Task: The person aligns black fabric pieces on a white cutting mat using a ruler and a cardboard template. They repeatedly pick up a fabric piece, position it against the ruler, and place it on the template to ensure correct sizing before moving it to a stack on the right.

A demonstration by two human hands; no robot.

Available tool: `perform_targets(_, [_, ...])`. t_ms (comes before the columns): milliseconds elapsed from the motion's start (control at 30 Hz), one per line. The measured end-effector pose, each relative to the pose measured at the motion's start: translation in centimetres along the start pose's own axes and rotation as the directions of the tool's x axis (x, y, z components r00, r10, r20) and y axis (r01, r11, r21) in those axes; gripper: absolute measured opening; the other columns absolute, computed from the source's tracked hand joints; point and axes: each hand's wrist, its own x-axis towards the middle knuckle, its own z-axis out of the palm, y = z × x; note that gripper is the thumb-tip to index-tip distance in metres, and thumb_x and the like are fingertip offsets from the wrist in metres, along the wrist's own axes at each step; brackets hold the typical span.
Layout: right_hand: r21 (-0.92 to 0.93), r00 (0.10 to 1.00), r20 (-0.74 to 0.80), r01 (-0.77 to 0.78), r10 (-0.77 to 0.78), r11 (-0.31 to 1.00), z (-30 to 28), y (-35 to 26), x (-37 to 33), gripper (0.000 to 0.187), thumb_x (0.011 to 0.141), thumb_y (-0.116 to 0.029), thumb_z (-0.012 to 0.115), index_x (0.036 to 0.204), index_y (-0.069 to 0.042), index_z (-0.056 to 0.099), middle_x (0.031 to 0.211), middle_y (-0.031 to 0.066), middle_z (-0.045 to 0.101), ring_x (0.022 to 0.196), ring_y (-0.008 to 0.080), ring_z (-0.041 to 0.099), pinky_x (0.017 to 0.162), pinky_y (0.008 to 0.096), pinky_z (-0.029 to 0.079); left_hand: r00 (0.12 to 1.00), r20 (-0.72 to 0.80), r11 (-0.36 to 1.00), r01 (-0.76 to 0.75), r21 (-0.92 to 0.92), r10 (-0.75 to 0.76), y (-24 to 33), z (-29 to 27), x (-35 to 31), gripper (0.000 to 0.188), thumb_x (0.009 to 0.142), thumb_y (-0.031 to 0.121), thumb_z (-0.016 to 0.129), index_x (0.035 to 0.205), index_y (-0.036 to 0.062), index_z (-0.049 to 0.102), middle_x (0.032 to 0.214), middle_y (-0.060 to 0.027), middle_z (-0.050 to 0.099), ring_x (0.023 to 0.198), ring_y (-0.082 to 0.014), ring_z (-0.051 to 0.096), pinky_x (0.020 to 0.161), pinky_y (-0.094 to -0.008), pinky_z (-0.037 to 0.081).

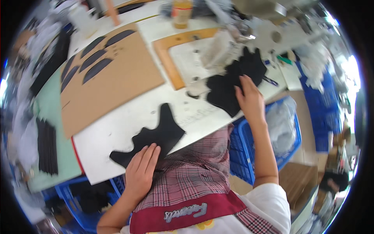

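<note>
A black cut fabric piece [156, 134] with a wavy, notched edge lies at the front edge of the white table. My left hand [142, 169] rests on its near side, fingers stretched out flat. Farther right, more black fabric pieces [226, 91] lie overlapped, reaching toward the sewing machine [269, 9]. On their right side lies my right hand [251, 97], fingers extended and thumb apart, pressing from above. The fabric under both palms is hidden.
A brown cardboard sheet [113, 85] bearing several dark curved pieces [97, 70] covers the table's left. A wooden frame [171, 58], a bottle of yellow liquid [181, 13] and small scissors [270, 80] lie beyond. Blue baskets [243, 150] stand below the table edge.
</note>
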Motion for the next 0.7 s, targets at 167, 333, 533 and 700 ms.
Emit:
perform_targets(167, [0.047, 0.997, -0.057, -0.052, 0.054, 0.998, -2.5, 1.6, -0.5, 0.029, 0.089, -0.003, 0.06, 0.117, -0.004, 0.066, 0.114, 0.0136, 0.069, 0.103, 0.0322, 0.066, 0.088, 0.0378, 0.052, 0.964, -0.123, 0.962, 0.211, -0.172, -0.234, -3.9, -8.0, -1.1, 0.038, 0.085, -0.001, 0.053, 0.122, 0.0002, 0.061, 0.119, -0.018, 0.066, 0.111, -0.0314, 0.064, 0.094, -0.0374, 0.051])
perform_targets(333, [0.026, 0.916, -0.284, 0.301, -0.282, 0.953, -6.0, -7.7, -2.0, 0.032, 0.088, 0.005, 0.061, 0.118, -0.002, 0.067, 0.114, 0.013, 0.069, 0.103, 0.0302, 0.067, 0.088, 0.0383, 0.053, 0.558, -0.787, 0.739, 0.641, 0.207, -0.263, -12.0, -18.3, -5.3, 0.03, 0.097, 0.003, 0.05, 0.121, 0.0085, 0.066, 0.11, -0.0144, 0.07, 0.097, -0.0257, 0.069, 0.082, -0.0309, 0.051])
perform_targets(533, [0.341, 0.759, -0.013, 0.615, -0.651, 0.711, -0.7, -21.0, -7.2, 0.05, 0.072, -0.001, 0.058, 0.122, 0.006, 0.059, 0.12, 0.0223, 0.062, 0.109, 0.0338, 0.063, 0.091, 0.0394, 0.053, 0.621, -0.668, 0.582, 0.742, 0.332, -0.41, -25.9, -17.1, -14.1, 0.032, 0.097, 0.006, 0.049, 0.127, 0.0106, 0.062, 0.12, -0.0139, 0.065, 0.11, -0.0309, 0.062, 0.092, -0.0385, 0.048])
perform_targets(700, [0.424, 0.703, 0.098, 0.611, -0.705, 0.669, 0.5, -26.0, -7.0, 0.051, 0.087, -0.031, 0.064, 0.117, 0.01, 0.058, 0.121, 0.0239, 0.061, 0.11, 0.0341, 0.061, 0.088, 0.0361, 0.053, 0.692, -0.66, 0.607, 0.668, 0.43, -0.292, -25.6, -13.0, -14.1, 0.036, 0.097, 0.012, 0.049, 0.132, 0.0063, 0.056, 0.137, -0.0145, 0.055, 0.128, -0.0349, 0.049, 0.107, -0.0461, 0.035])
